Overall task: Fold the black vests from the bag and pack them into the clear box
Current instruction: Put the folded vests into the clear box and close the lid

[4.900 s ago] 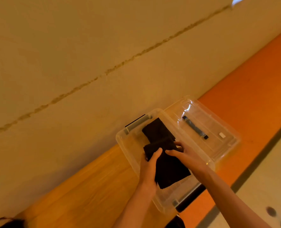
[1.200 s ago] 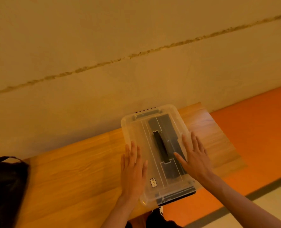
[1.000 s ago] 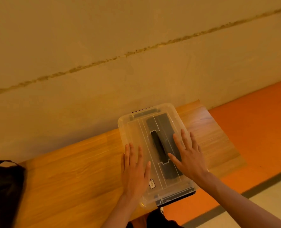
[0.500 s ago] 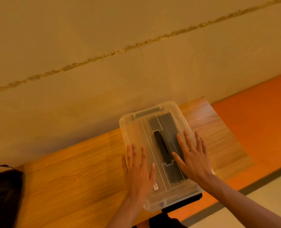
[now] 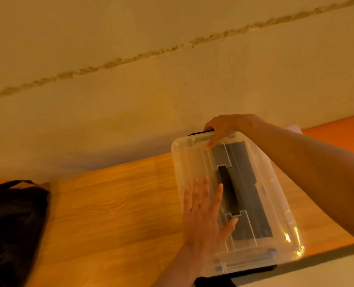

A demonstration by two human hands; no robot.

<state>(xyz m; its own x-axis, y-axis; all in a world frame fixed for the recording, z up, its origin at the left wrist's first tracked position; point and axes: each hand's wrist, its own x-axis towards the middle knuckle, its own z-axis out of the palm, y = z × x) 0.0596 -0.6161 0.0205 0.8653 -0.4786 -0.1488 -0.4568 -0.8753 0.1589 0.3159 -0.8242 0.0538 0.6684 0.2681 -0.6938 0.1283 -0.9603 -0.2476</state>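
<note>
My left fingers (image 5: 206, 191) lie straight and a little spread, pressing flat on the lid (image 5: 192, 160). The left hand (image 5: 203, 220) pins it down, lower middle of the frame. Up at the far end, my right hand (image 5: 225, 126) curls its fingers over the edge with the thumb on top, pinching the far latch (image 5: 201, 139). Through the lid I see the folded vests (image 5: 242, 168), dark and flat inside the box (image 5: 292, 235), beneath the black handle (image 5: 227, 193). So folding and packing look done for these, and with the lid on I'm at the closing. Left, I reckon: snap this latch, then the near latch (image 5: 248, 265), whose state I can't make out. The bag (image 5: 12, 220) slumps on the table (image 5: 109, 204) at the left edge. Whether more vests are in it, I can't tell.
</note>
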